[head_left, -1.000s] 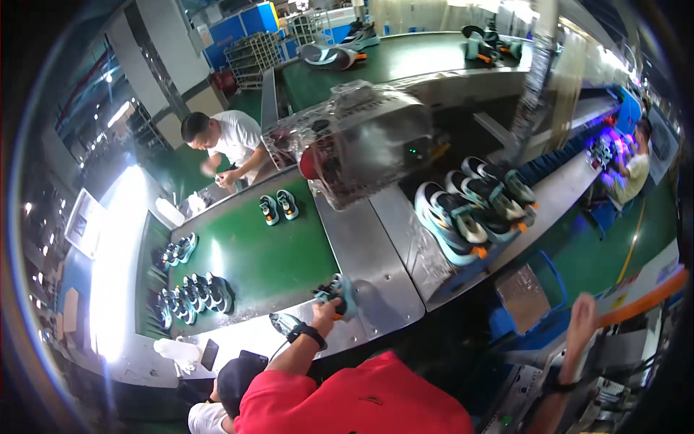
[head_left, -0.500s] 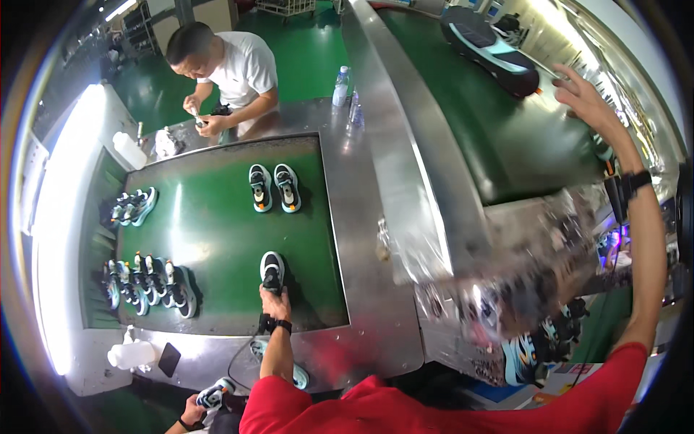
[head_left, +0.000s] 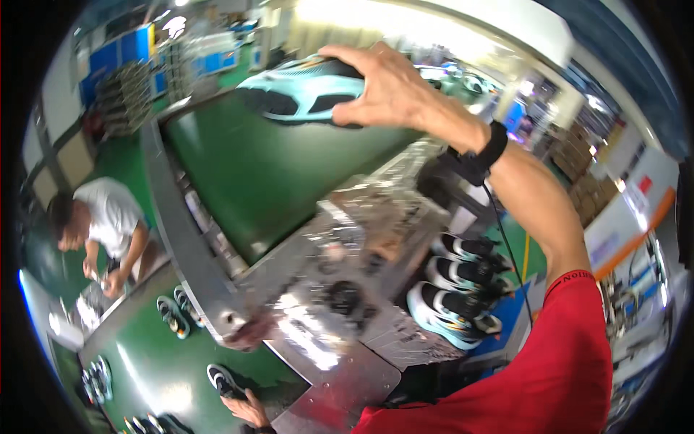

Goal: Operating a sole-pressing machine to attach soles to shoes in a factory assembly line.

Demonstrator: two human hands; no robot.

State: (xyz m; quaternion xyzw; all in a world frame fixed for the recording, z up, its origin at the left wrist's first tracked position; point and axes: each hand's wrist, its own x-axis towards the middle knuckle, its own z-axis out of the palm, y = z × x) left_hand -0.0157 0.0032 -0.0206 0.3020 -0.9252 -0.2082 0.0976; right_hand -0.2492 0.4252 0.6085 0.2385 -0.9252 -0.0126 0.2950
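My right hand is raised over the upper green belt, its thumb and fingers closed around one end of a mint-and-black sneaker. The sneaker's mint-and-black side faces me. Low in the picture, my left hand grips the rear of another black-and-white sneaker on the lower green belt. Its fingertips are partly hidden against the shoe. Farther along that belt stands a pair of sneakers.
A metal rail edges the upper belt. Crumpled clear plastic covers the ledge in front of me. Several sneakers stand to the right. Across the lower belt, a person in a white shirt handles something small.
My view has swung right. My right hand, empty with fingers apart before, now holds the sneaker from the upper belt. My left hand stays at the sneaker on the lower belt.
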